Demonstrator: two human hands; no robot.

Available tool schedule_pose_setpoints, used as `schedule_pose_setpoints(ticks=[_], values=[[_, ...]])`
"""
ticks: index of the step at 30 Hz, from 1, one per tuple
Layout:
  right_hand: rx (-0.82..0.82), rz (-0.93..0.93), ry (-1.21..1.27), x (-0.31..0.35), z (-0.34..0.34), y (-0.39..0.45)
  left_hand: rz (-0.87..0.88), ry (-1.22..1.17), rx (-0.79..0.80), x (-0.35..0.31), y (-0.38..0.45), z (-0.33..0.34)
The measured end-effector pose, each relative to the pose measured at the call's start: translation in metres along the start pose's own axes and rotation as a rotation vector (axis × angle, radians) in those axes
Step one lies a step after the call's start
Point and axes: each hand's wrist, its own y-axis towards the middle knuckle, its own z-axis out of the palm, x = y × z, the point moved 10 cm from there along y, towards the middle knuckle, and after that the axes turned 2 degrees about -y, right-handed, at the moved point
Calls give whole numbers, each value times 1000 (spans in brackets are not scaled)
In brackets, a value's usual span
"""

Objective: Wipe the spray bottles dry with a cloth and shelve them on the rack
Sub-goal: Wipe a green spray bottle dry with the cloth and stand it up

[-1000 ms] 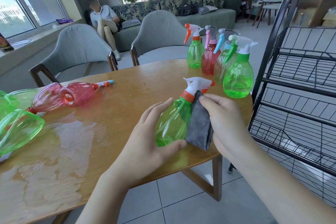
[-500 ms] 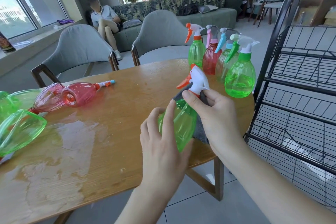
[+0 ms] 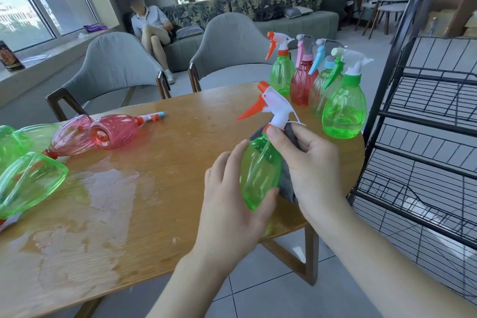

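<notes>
Wet patches shine on the wooden table (image 3: 144, 188) left of our grip. We hold a green spray bottle (image 3: 260, 173) above its edge: our left hand (image 3: 232, 204) cups the base, our right hand (image 3: 309, 162) pinches its neck through a grey cloth (image 3: 287, 183). Beyond stand 4 bottles (image 3: 343, 108); right, the black rack (image 3: 426, 137).

A wooden table (image 3: 160, 188) with a wet patch (image 3: 108, 188) toward 8 o'clock. Four spray bottles (image 3: 344, 108) stand upright at 2 o'clock. Red bottles (image 3: 116, 131) and green bottles (image 3: 28, 181) lie on their sides at 9 o'clock.
</notes>
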Motion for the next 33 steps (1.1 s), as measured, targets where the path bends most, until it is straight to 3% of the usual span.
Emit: schedule_pose_setpoints(ticks=[3,6,13,18,20,26,33], values=[[-13,-22,-59,9,3,-8,35,85,-113,-4,-7,1],[2,-27,-47,12,4,-7,20,52,-121,-1,-7,-2],[61,71,101,-6,3,9,-66,-332,264,5,6,-4],[-59,-7,-30,-5,-4,3,5,-15,94,1,9,-4],[-58,-21,-73,-3,-2,-2,-5,10,63,2,9,-3],[97,46,-91,-10,3,2,-79,-172,120,19,13,-10],[-83,-84,-115,-3,-17,-2,-78,-327,201,14,9,-8]])
